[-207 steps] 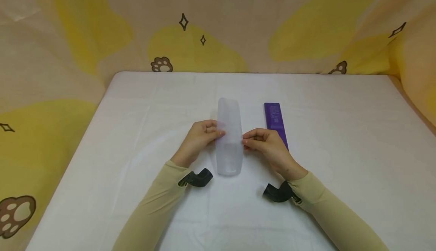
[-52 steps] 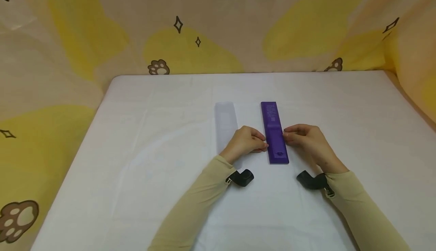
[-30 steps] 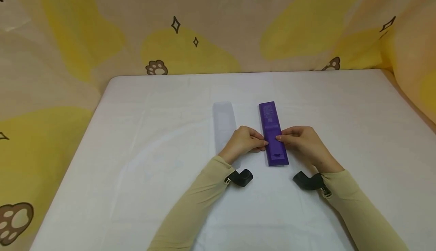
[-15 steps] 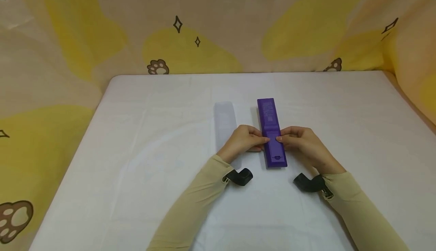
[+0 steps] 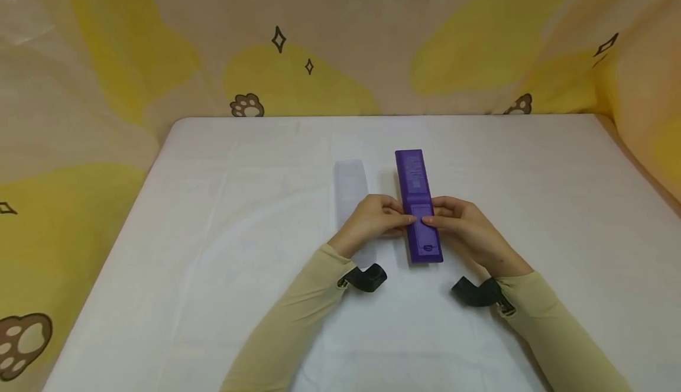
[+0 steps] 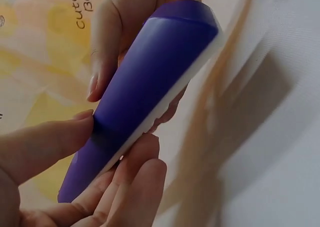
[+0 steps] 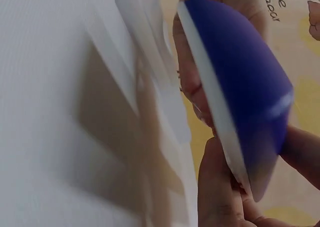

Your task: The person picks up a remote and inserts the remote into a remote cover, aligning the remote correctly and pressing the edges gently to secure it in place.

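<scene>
A purple remote control (image 5: pixel 413 173), back side up with its battery cover toward me, is held above the table between both hands. My left hand (image 5: pixel 368 222) pinches its left edge, thumb on the back and fingers beneath. From the right, my right hand (image 5: pixel 470 232) grips the other edge the same way. In the left wrist view the remote's purple shell (image 6: pixel 150 72) shows its pale front face on the underside, where several fingertips press. A translucent plastic sleeve (image 5: pixel 351 186) lies on the table left of the remote, its near part partly hidden by my left hand.
The white-covered table (image 5: pixel 239 309) spreads out on all sides of the hands. Behind it hangs a yellow patterned cloth (image 5: pixel 340 78). Black wrist cameras (image 5: pixel 367 278) sit on both sleeves. The remote's shadow (image 7: pixel 105 127) falls on the table.
Earlier both hands held the translucent sleeve; now it lies on the table. Over the last second the remote has been gripped, lifted off the table and moved slightly left.
</scene>
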Demonstrator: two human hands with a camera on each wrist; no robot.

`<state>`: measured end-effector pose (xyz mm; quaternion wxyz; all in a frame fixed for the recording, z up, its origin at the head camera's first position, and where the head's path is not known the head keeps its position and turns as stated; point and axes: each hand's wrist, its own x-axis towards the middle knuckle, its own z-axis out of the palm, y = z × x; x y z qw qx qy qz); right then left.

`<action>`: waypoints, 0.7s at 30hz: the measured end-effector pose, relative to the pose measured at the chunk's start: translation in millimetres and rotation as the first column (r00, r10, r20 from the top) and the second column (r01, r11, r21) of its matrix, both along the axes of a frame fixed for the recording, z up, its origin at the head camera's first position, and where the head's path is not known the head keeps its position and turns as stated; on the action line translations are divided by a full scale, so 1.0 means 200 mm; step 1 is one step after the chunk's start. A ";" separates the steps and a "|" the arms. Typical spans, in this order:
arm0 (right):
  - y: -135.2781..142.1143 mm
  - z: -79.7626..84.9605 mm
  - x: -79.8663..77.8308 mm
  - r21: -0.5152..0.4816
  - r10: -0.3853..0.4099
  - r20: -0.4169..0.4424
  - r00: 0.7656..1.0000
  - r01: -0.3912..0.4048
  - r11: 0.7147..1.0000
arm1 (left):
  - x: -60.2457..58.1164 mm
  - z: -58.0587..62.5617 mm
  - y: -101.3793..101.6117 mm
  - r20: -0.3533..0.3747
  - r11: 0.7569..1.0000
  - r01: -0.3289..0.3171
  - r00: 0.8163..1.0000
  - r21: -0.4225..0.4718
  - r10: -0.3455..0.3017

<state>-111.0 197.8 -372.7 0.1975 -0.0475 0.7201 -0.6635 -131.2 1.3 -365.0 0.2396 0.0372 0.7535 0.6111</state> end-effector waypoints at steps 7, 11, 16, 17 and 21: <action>-0.08 -0.01 0.00 -0.076 -0.013 0.022 1.000 0.015 0.997 | 0.01 0.01 -0.08 -0.074 0.998 0.045 0.996 -0.052 -0.049; -0.13 -0.02 -0.01 -0.099 -0.021 0.039 0.999 0.025 0.995 | 0.01 0.03 -0.12 -0.095 0.996 0.056 0.994 -0.071 -0.062; -0.18 -0.02 -0.01 -0.113 -0.027 0.055 0.998 0.033 0.993 | 0.01 0.02 -0.17 -0.100 0.997 0.048 0.994 -0.058 -0.054; -0.19 -0.03 -0.02 -0.116 -0.027 0.056 0.998 0.034 0.993 | 0.02 0.01 -0.18 -0.097 0.998 0.045 0.994 -0.048 -0.049; -0.23 -0.03 -0.02 -0.130 -0.035 0.057 0.998 0.042 0.991 | 0.03 0.01 -0.21 -0.091 1.000 0.023 0.996 -0.016 -0.025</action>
